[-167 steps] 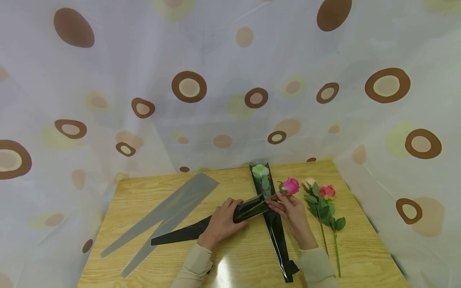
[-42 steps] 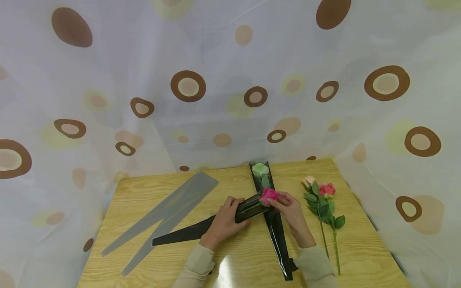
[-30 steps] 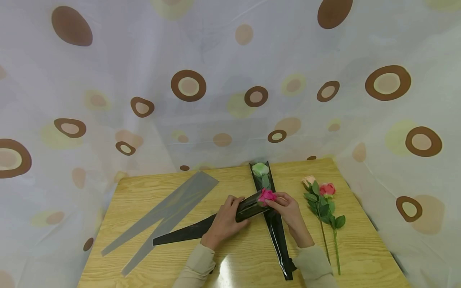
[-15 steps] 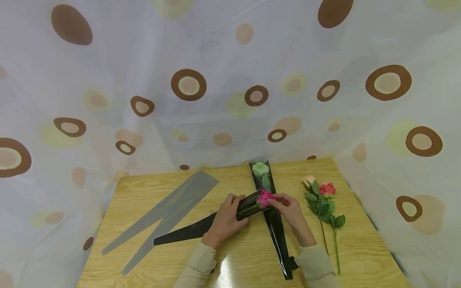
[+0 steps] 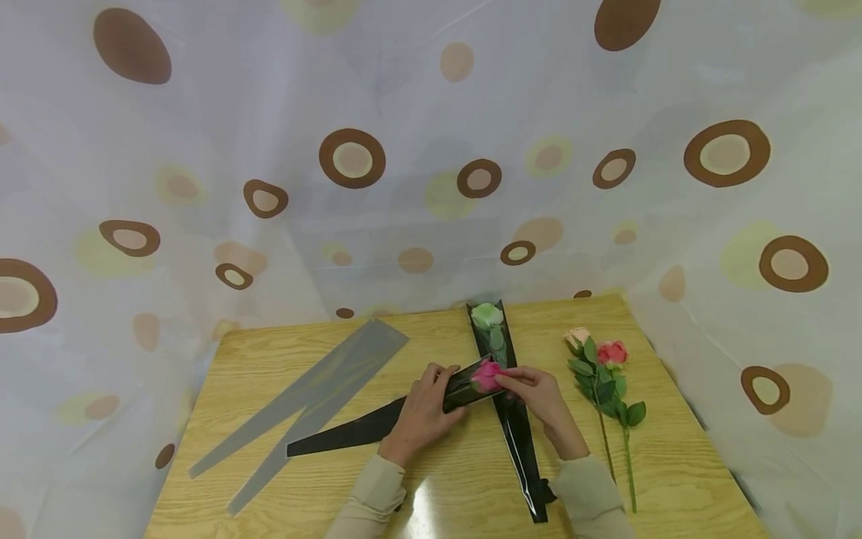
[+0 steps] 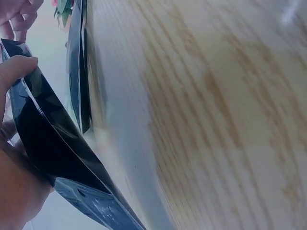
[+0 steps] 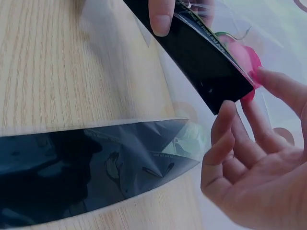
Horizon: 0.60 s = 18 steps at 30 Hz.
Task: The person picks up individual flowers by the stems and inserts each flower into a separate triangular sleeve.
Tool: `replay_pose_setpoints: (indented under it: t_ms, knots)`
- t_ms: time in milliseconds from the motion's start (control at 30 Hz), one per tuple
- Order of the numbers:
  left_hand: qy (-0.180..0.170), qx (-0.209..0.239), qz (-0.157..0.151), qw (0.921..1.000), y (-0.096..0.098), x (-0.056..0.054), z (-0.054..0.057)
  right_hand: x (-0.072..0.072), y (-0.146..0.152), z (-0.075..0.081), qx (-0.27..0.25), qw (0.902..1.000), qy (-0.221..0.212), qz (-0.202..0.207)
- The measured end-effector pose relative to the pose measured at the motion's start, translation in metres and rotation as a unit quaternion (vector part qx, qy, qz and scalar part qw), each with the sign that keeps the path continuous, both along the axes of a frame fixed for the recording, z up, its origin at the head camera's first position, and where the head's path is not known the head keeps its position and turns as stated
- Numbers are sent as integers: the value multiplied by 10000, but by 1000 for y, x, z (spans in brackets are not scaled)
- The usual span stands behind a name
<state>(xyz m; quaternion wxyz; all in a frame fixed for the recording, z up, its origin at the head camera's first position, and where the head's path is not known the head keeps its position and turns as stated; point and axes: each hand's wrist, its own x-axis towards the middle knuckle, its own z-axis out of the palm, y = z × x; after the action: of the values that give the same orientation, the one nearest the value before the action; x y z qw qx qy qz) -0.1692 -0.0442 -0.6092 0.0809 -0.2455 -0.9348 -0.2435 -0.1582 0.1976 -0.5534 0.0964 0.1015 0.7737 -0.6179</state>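
My left hand (image 5: pixel 424 412) grips a tapered black flower sleeve (image 5: pixel 357 429), its wide mouth facing right and its narrow end to the left. A pink rose (image 5: pixel 486 376) sits at that mouth, its bloom partly inside and its stem hidden. With my right hand (image 5: pixel 542 404) I pinch the bloom's edge; in the right wrist view a fingertip presses the pink petals (image 7: pixel 247 60) beside the sleeve's rim. Beneath, a second black sleeve (image 5: pixel 517 442) lies on the table with a pale green rose (image 5: pixel 487 316) in its top end. The left wrist view shows my thumb over the held sleeve (image 6: pixel 43 134).
On the left of the wooden table (image 5: pixel 458 486) lie grey tapered sleeves (image 5: pixel 364 363), spread in a V. A peach rose (image 5: pixel 578 340) and a coral rose (image 5: pixel 611 355) with leafy stems lie at the right. A spotted curtain (image 5: pixel 414 217) hangs behind.
The pink rose, earlier out beyond the sleeve's mouth, has moved left and down into it. My right hand has shifted from the stem to the bloom; my left hand keeps its grip.
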Motion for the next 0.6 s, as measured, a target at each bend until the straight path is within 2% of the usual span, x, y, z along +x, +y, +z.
replay_pose_setpoints:
  t_ms: [300, 600]
  knots:
    - [-115, 8, 17, 9999, 1, -1, 0, 1, 3, 0, 311, 9977, 45, 599]
    - [-70, 5, 2, 10000, 2, -1, 1, 3, -1, -1, 233, 9948, -62, 987]
